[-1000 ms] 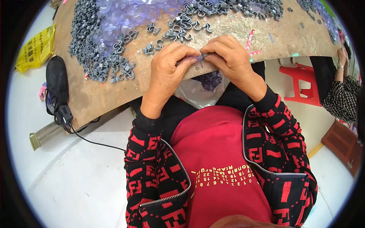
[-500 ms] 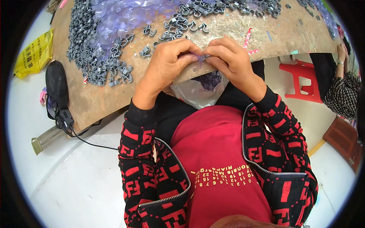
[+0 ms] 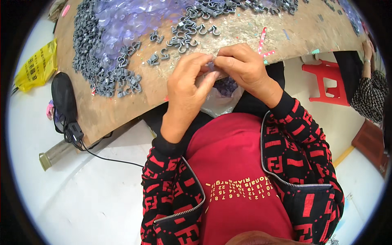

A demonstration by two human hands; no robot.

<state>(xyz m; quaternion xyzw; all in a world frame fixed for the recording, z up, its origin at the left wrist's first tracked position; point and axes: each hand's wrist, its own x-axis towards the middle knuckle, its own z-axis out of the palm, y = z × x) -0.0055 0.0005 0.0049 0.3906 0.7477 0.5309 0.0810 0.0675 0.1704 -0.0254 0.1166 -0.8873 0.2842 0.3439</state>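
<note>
A small grey plastic piece (image 3: 211,66) was pinched between the fingertips of both hands, held just above the near edge of the worn wooden board (image 3: 122,110). The left hand (image 3: 185,83) was curled nearly closed, thumb and forefinger pressed to the piece; the right hand (image 3: 241,65) was likewise drawn in tight, its fingers bent over the same piece — little of it could be seen between them. Just beyond the hands, loose grey plastic hooks (image 3: 185,34) were scattered on the board, and a denser heap of them (image 3: 92,53) was banked to the left around a pile of clear violet discs (image 3: 130,20). A clear plastic bag (image 3: 222,98) was hung below the board edge, under the hands. To the right, a red plastic stool (image 3: 326,79) was stood on the pale floor, near another person's patterned sleeve (image 3: 369,98).
</note>
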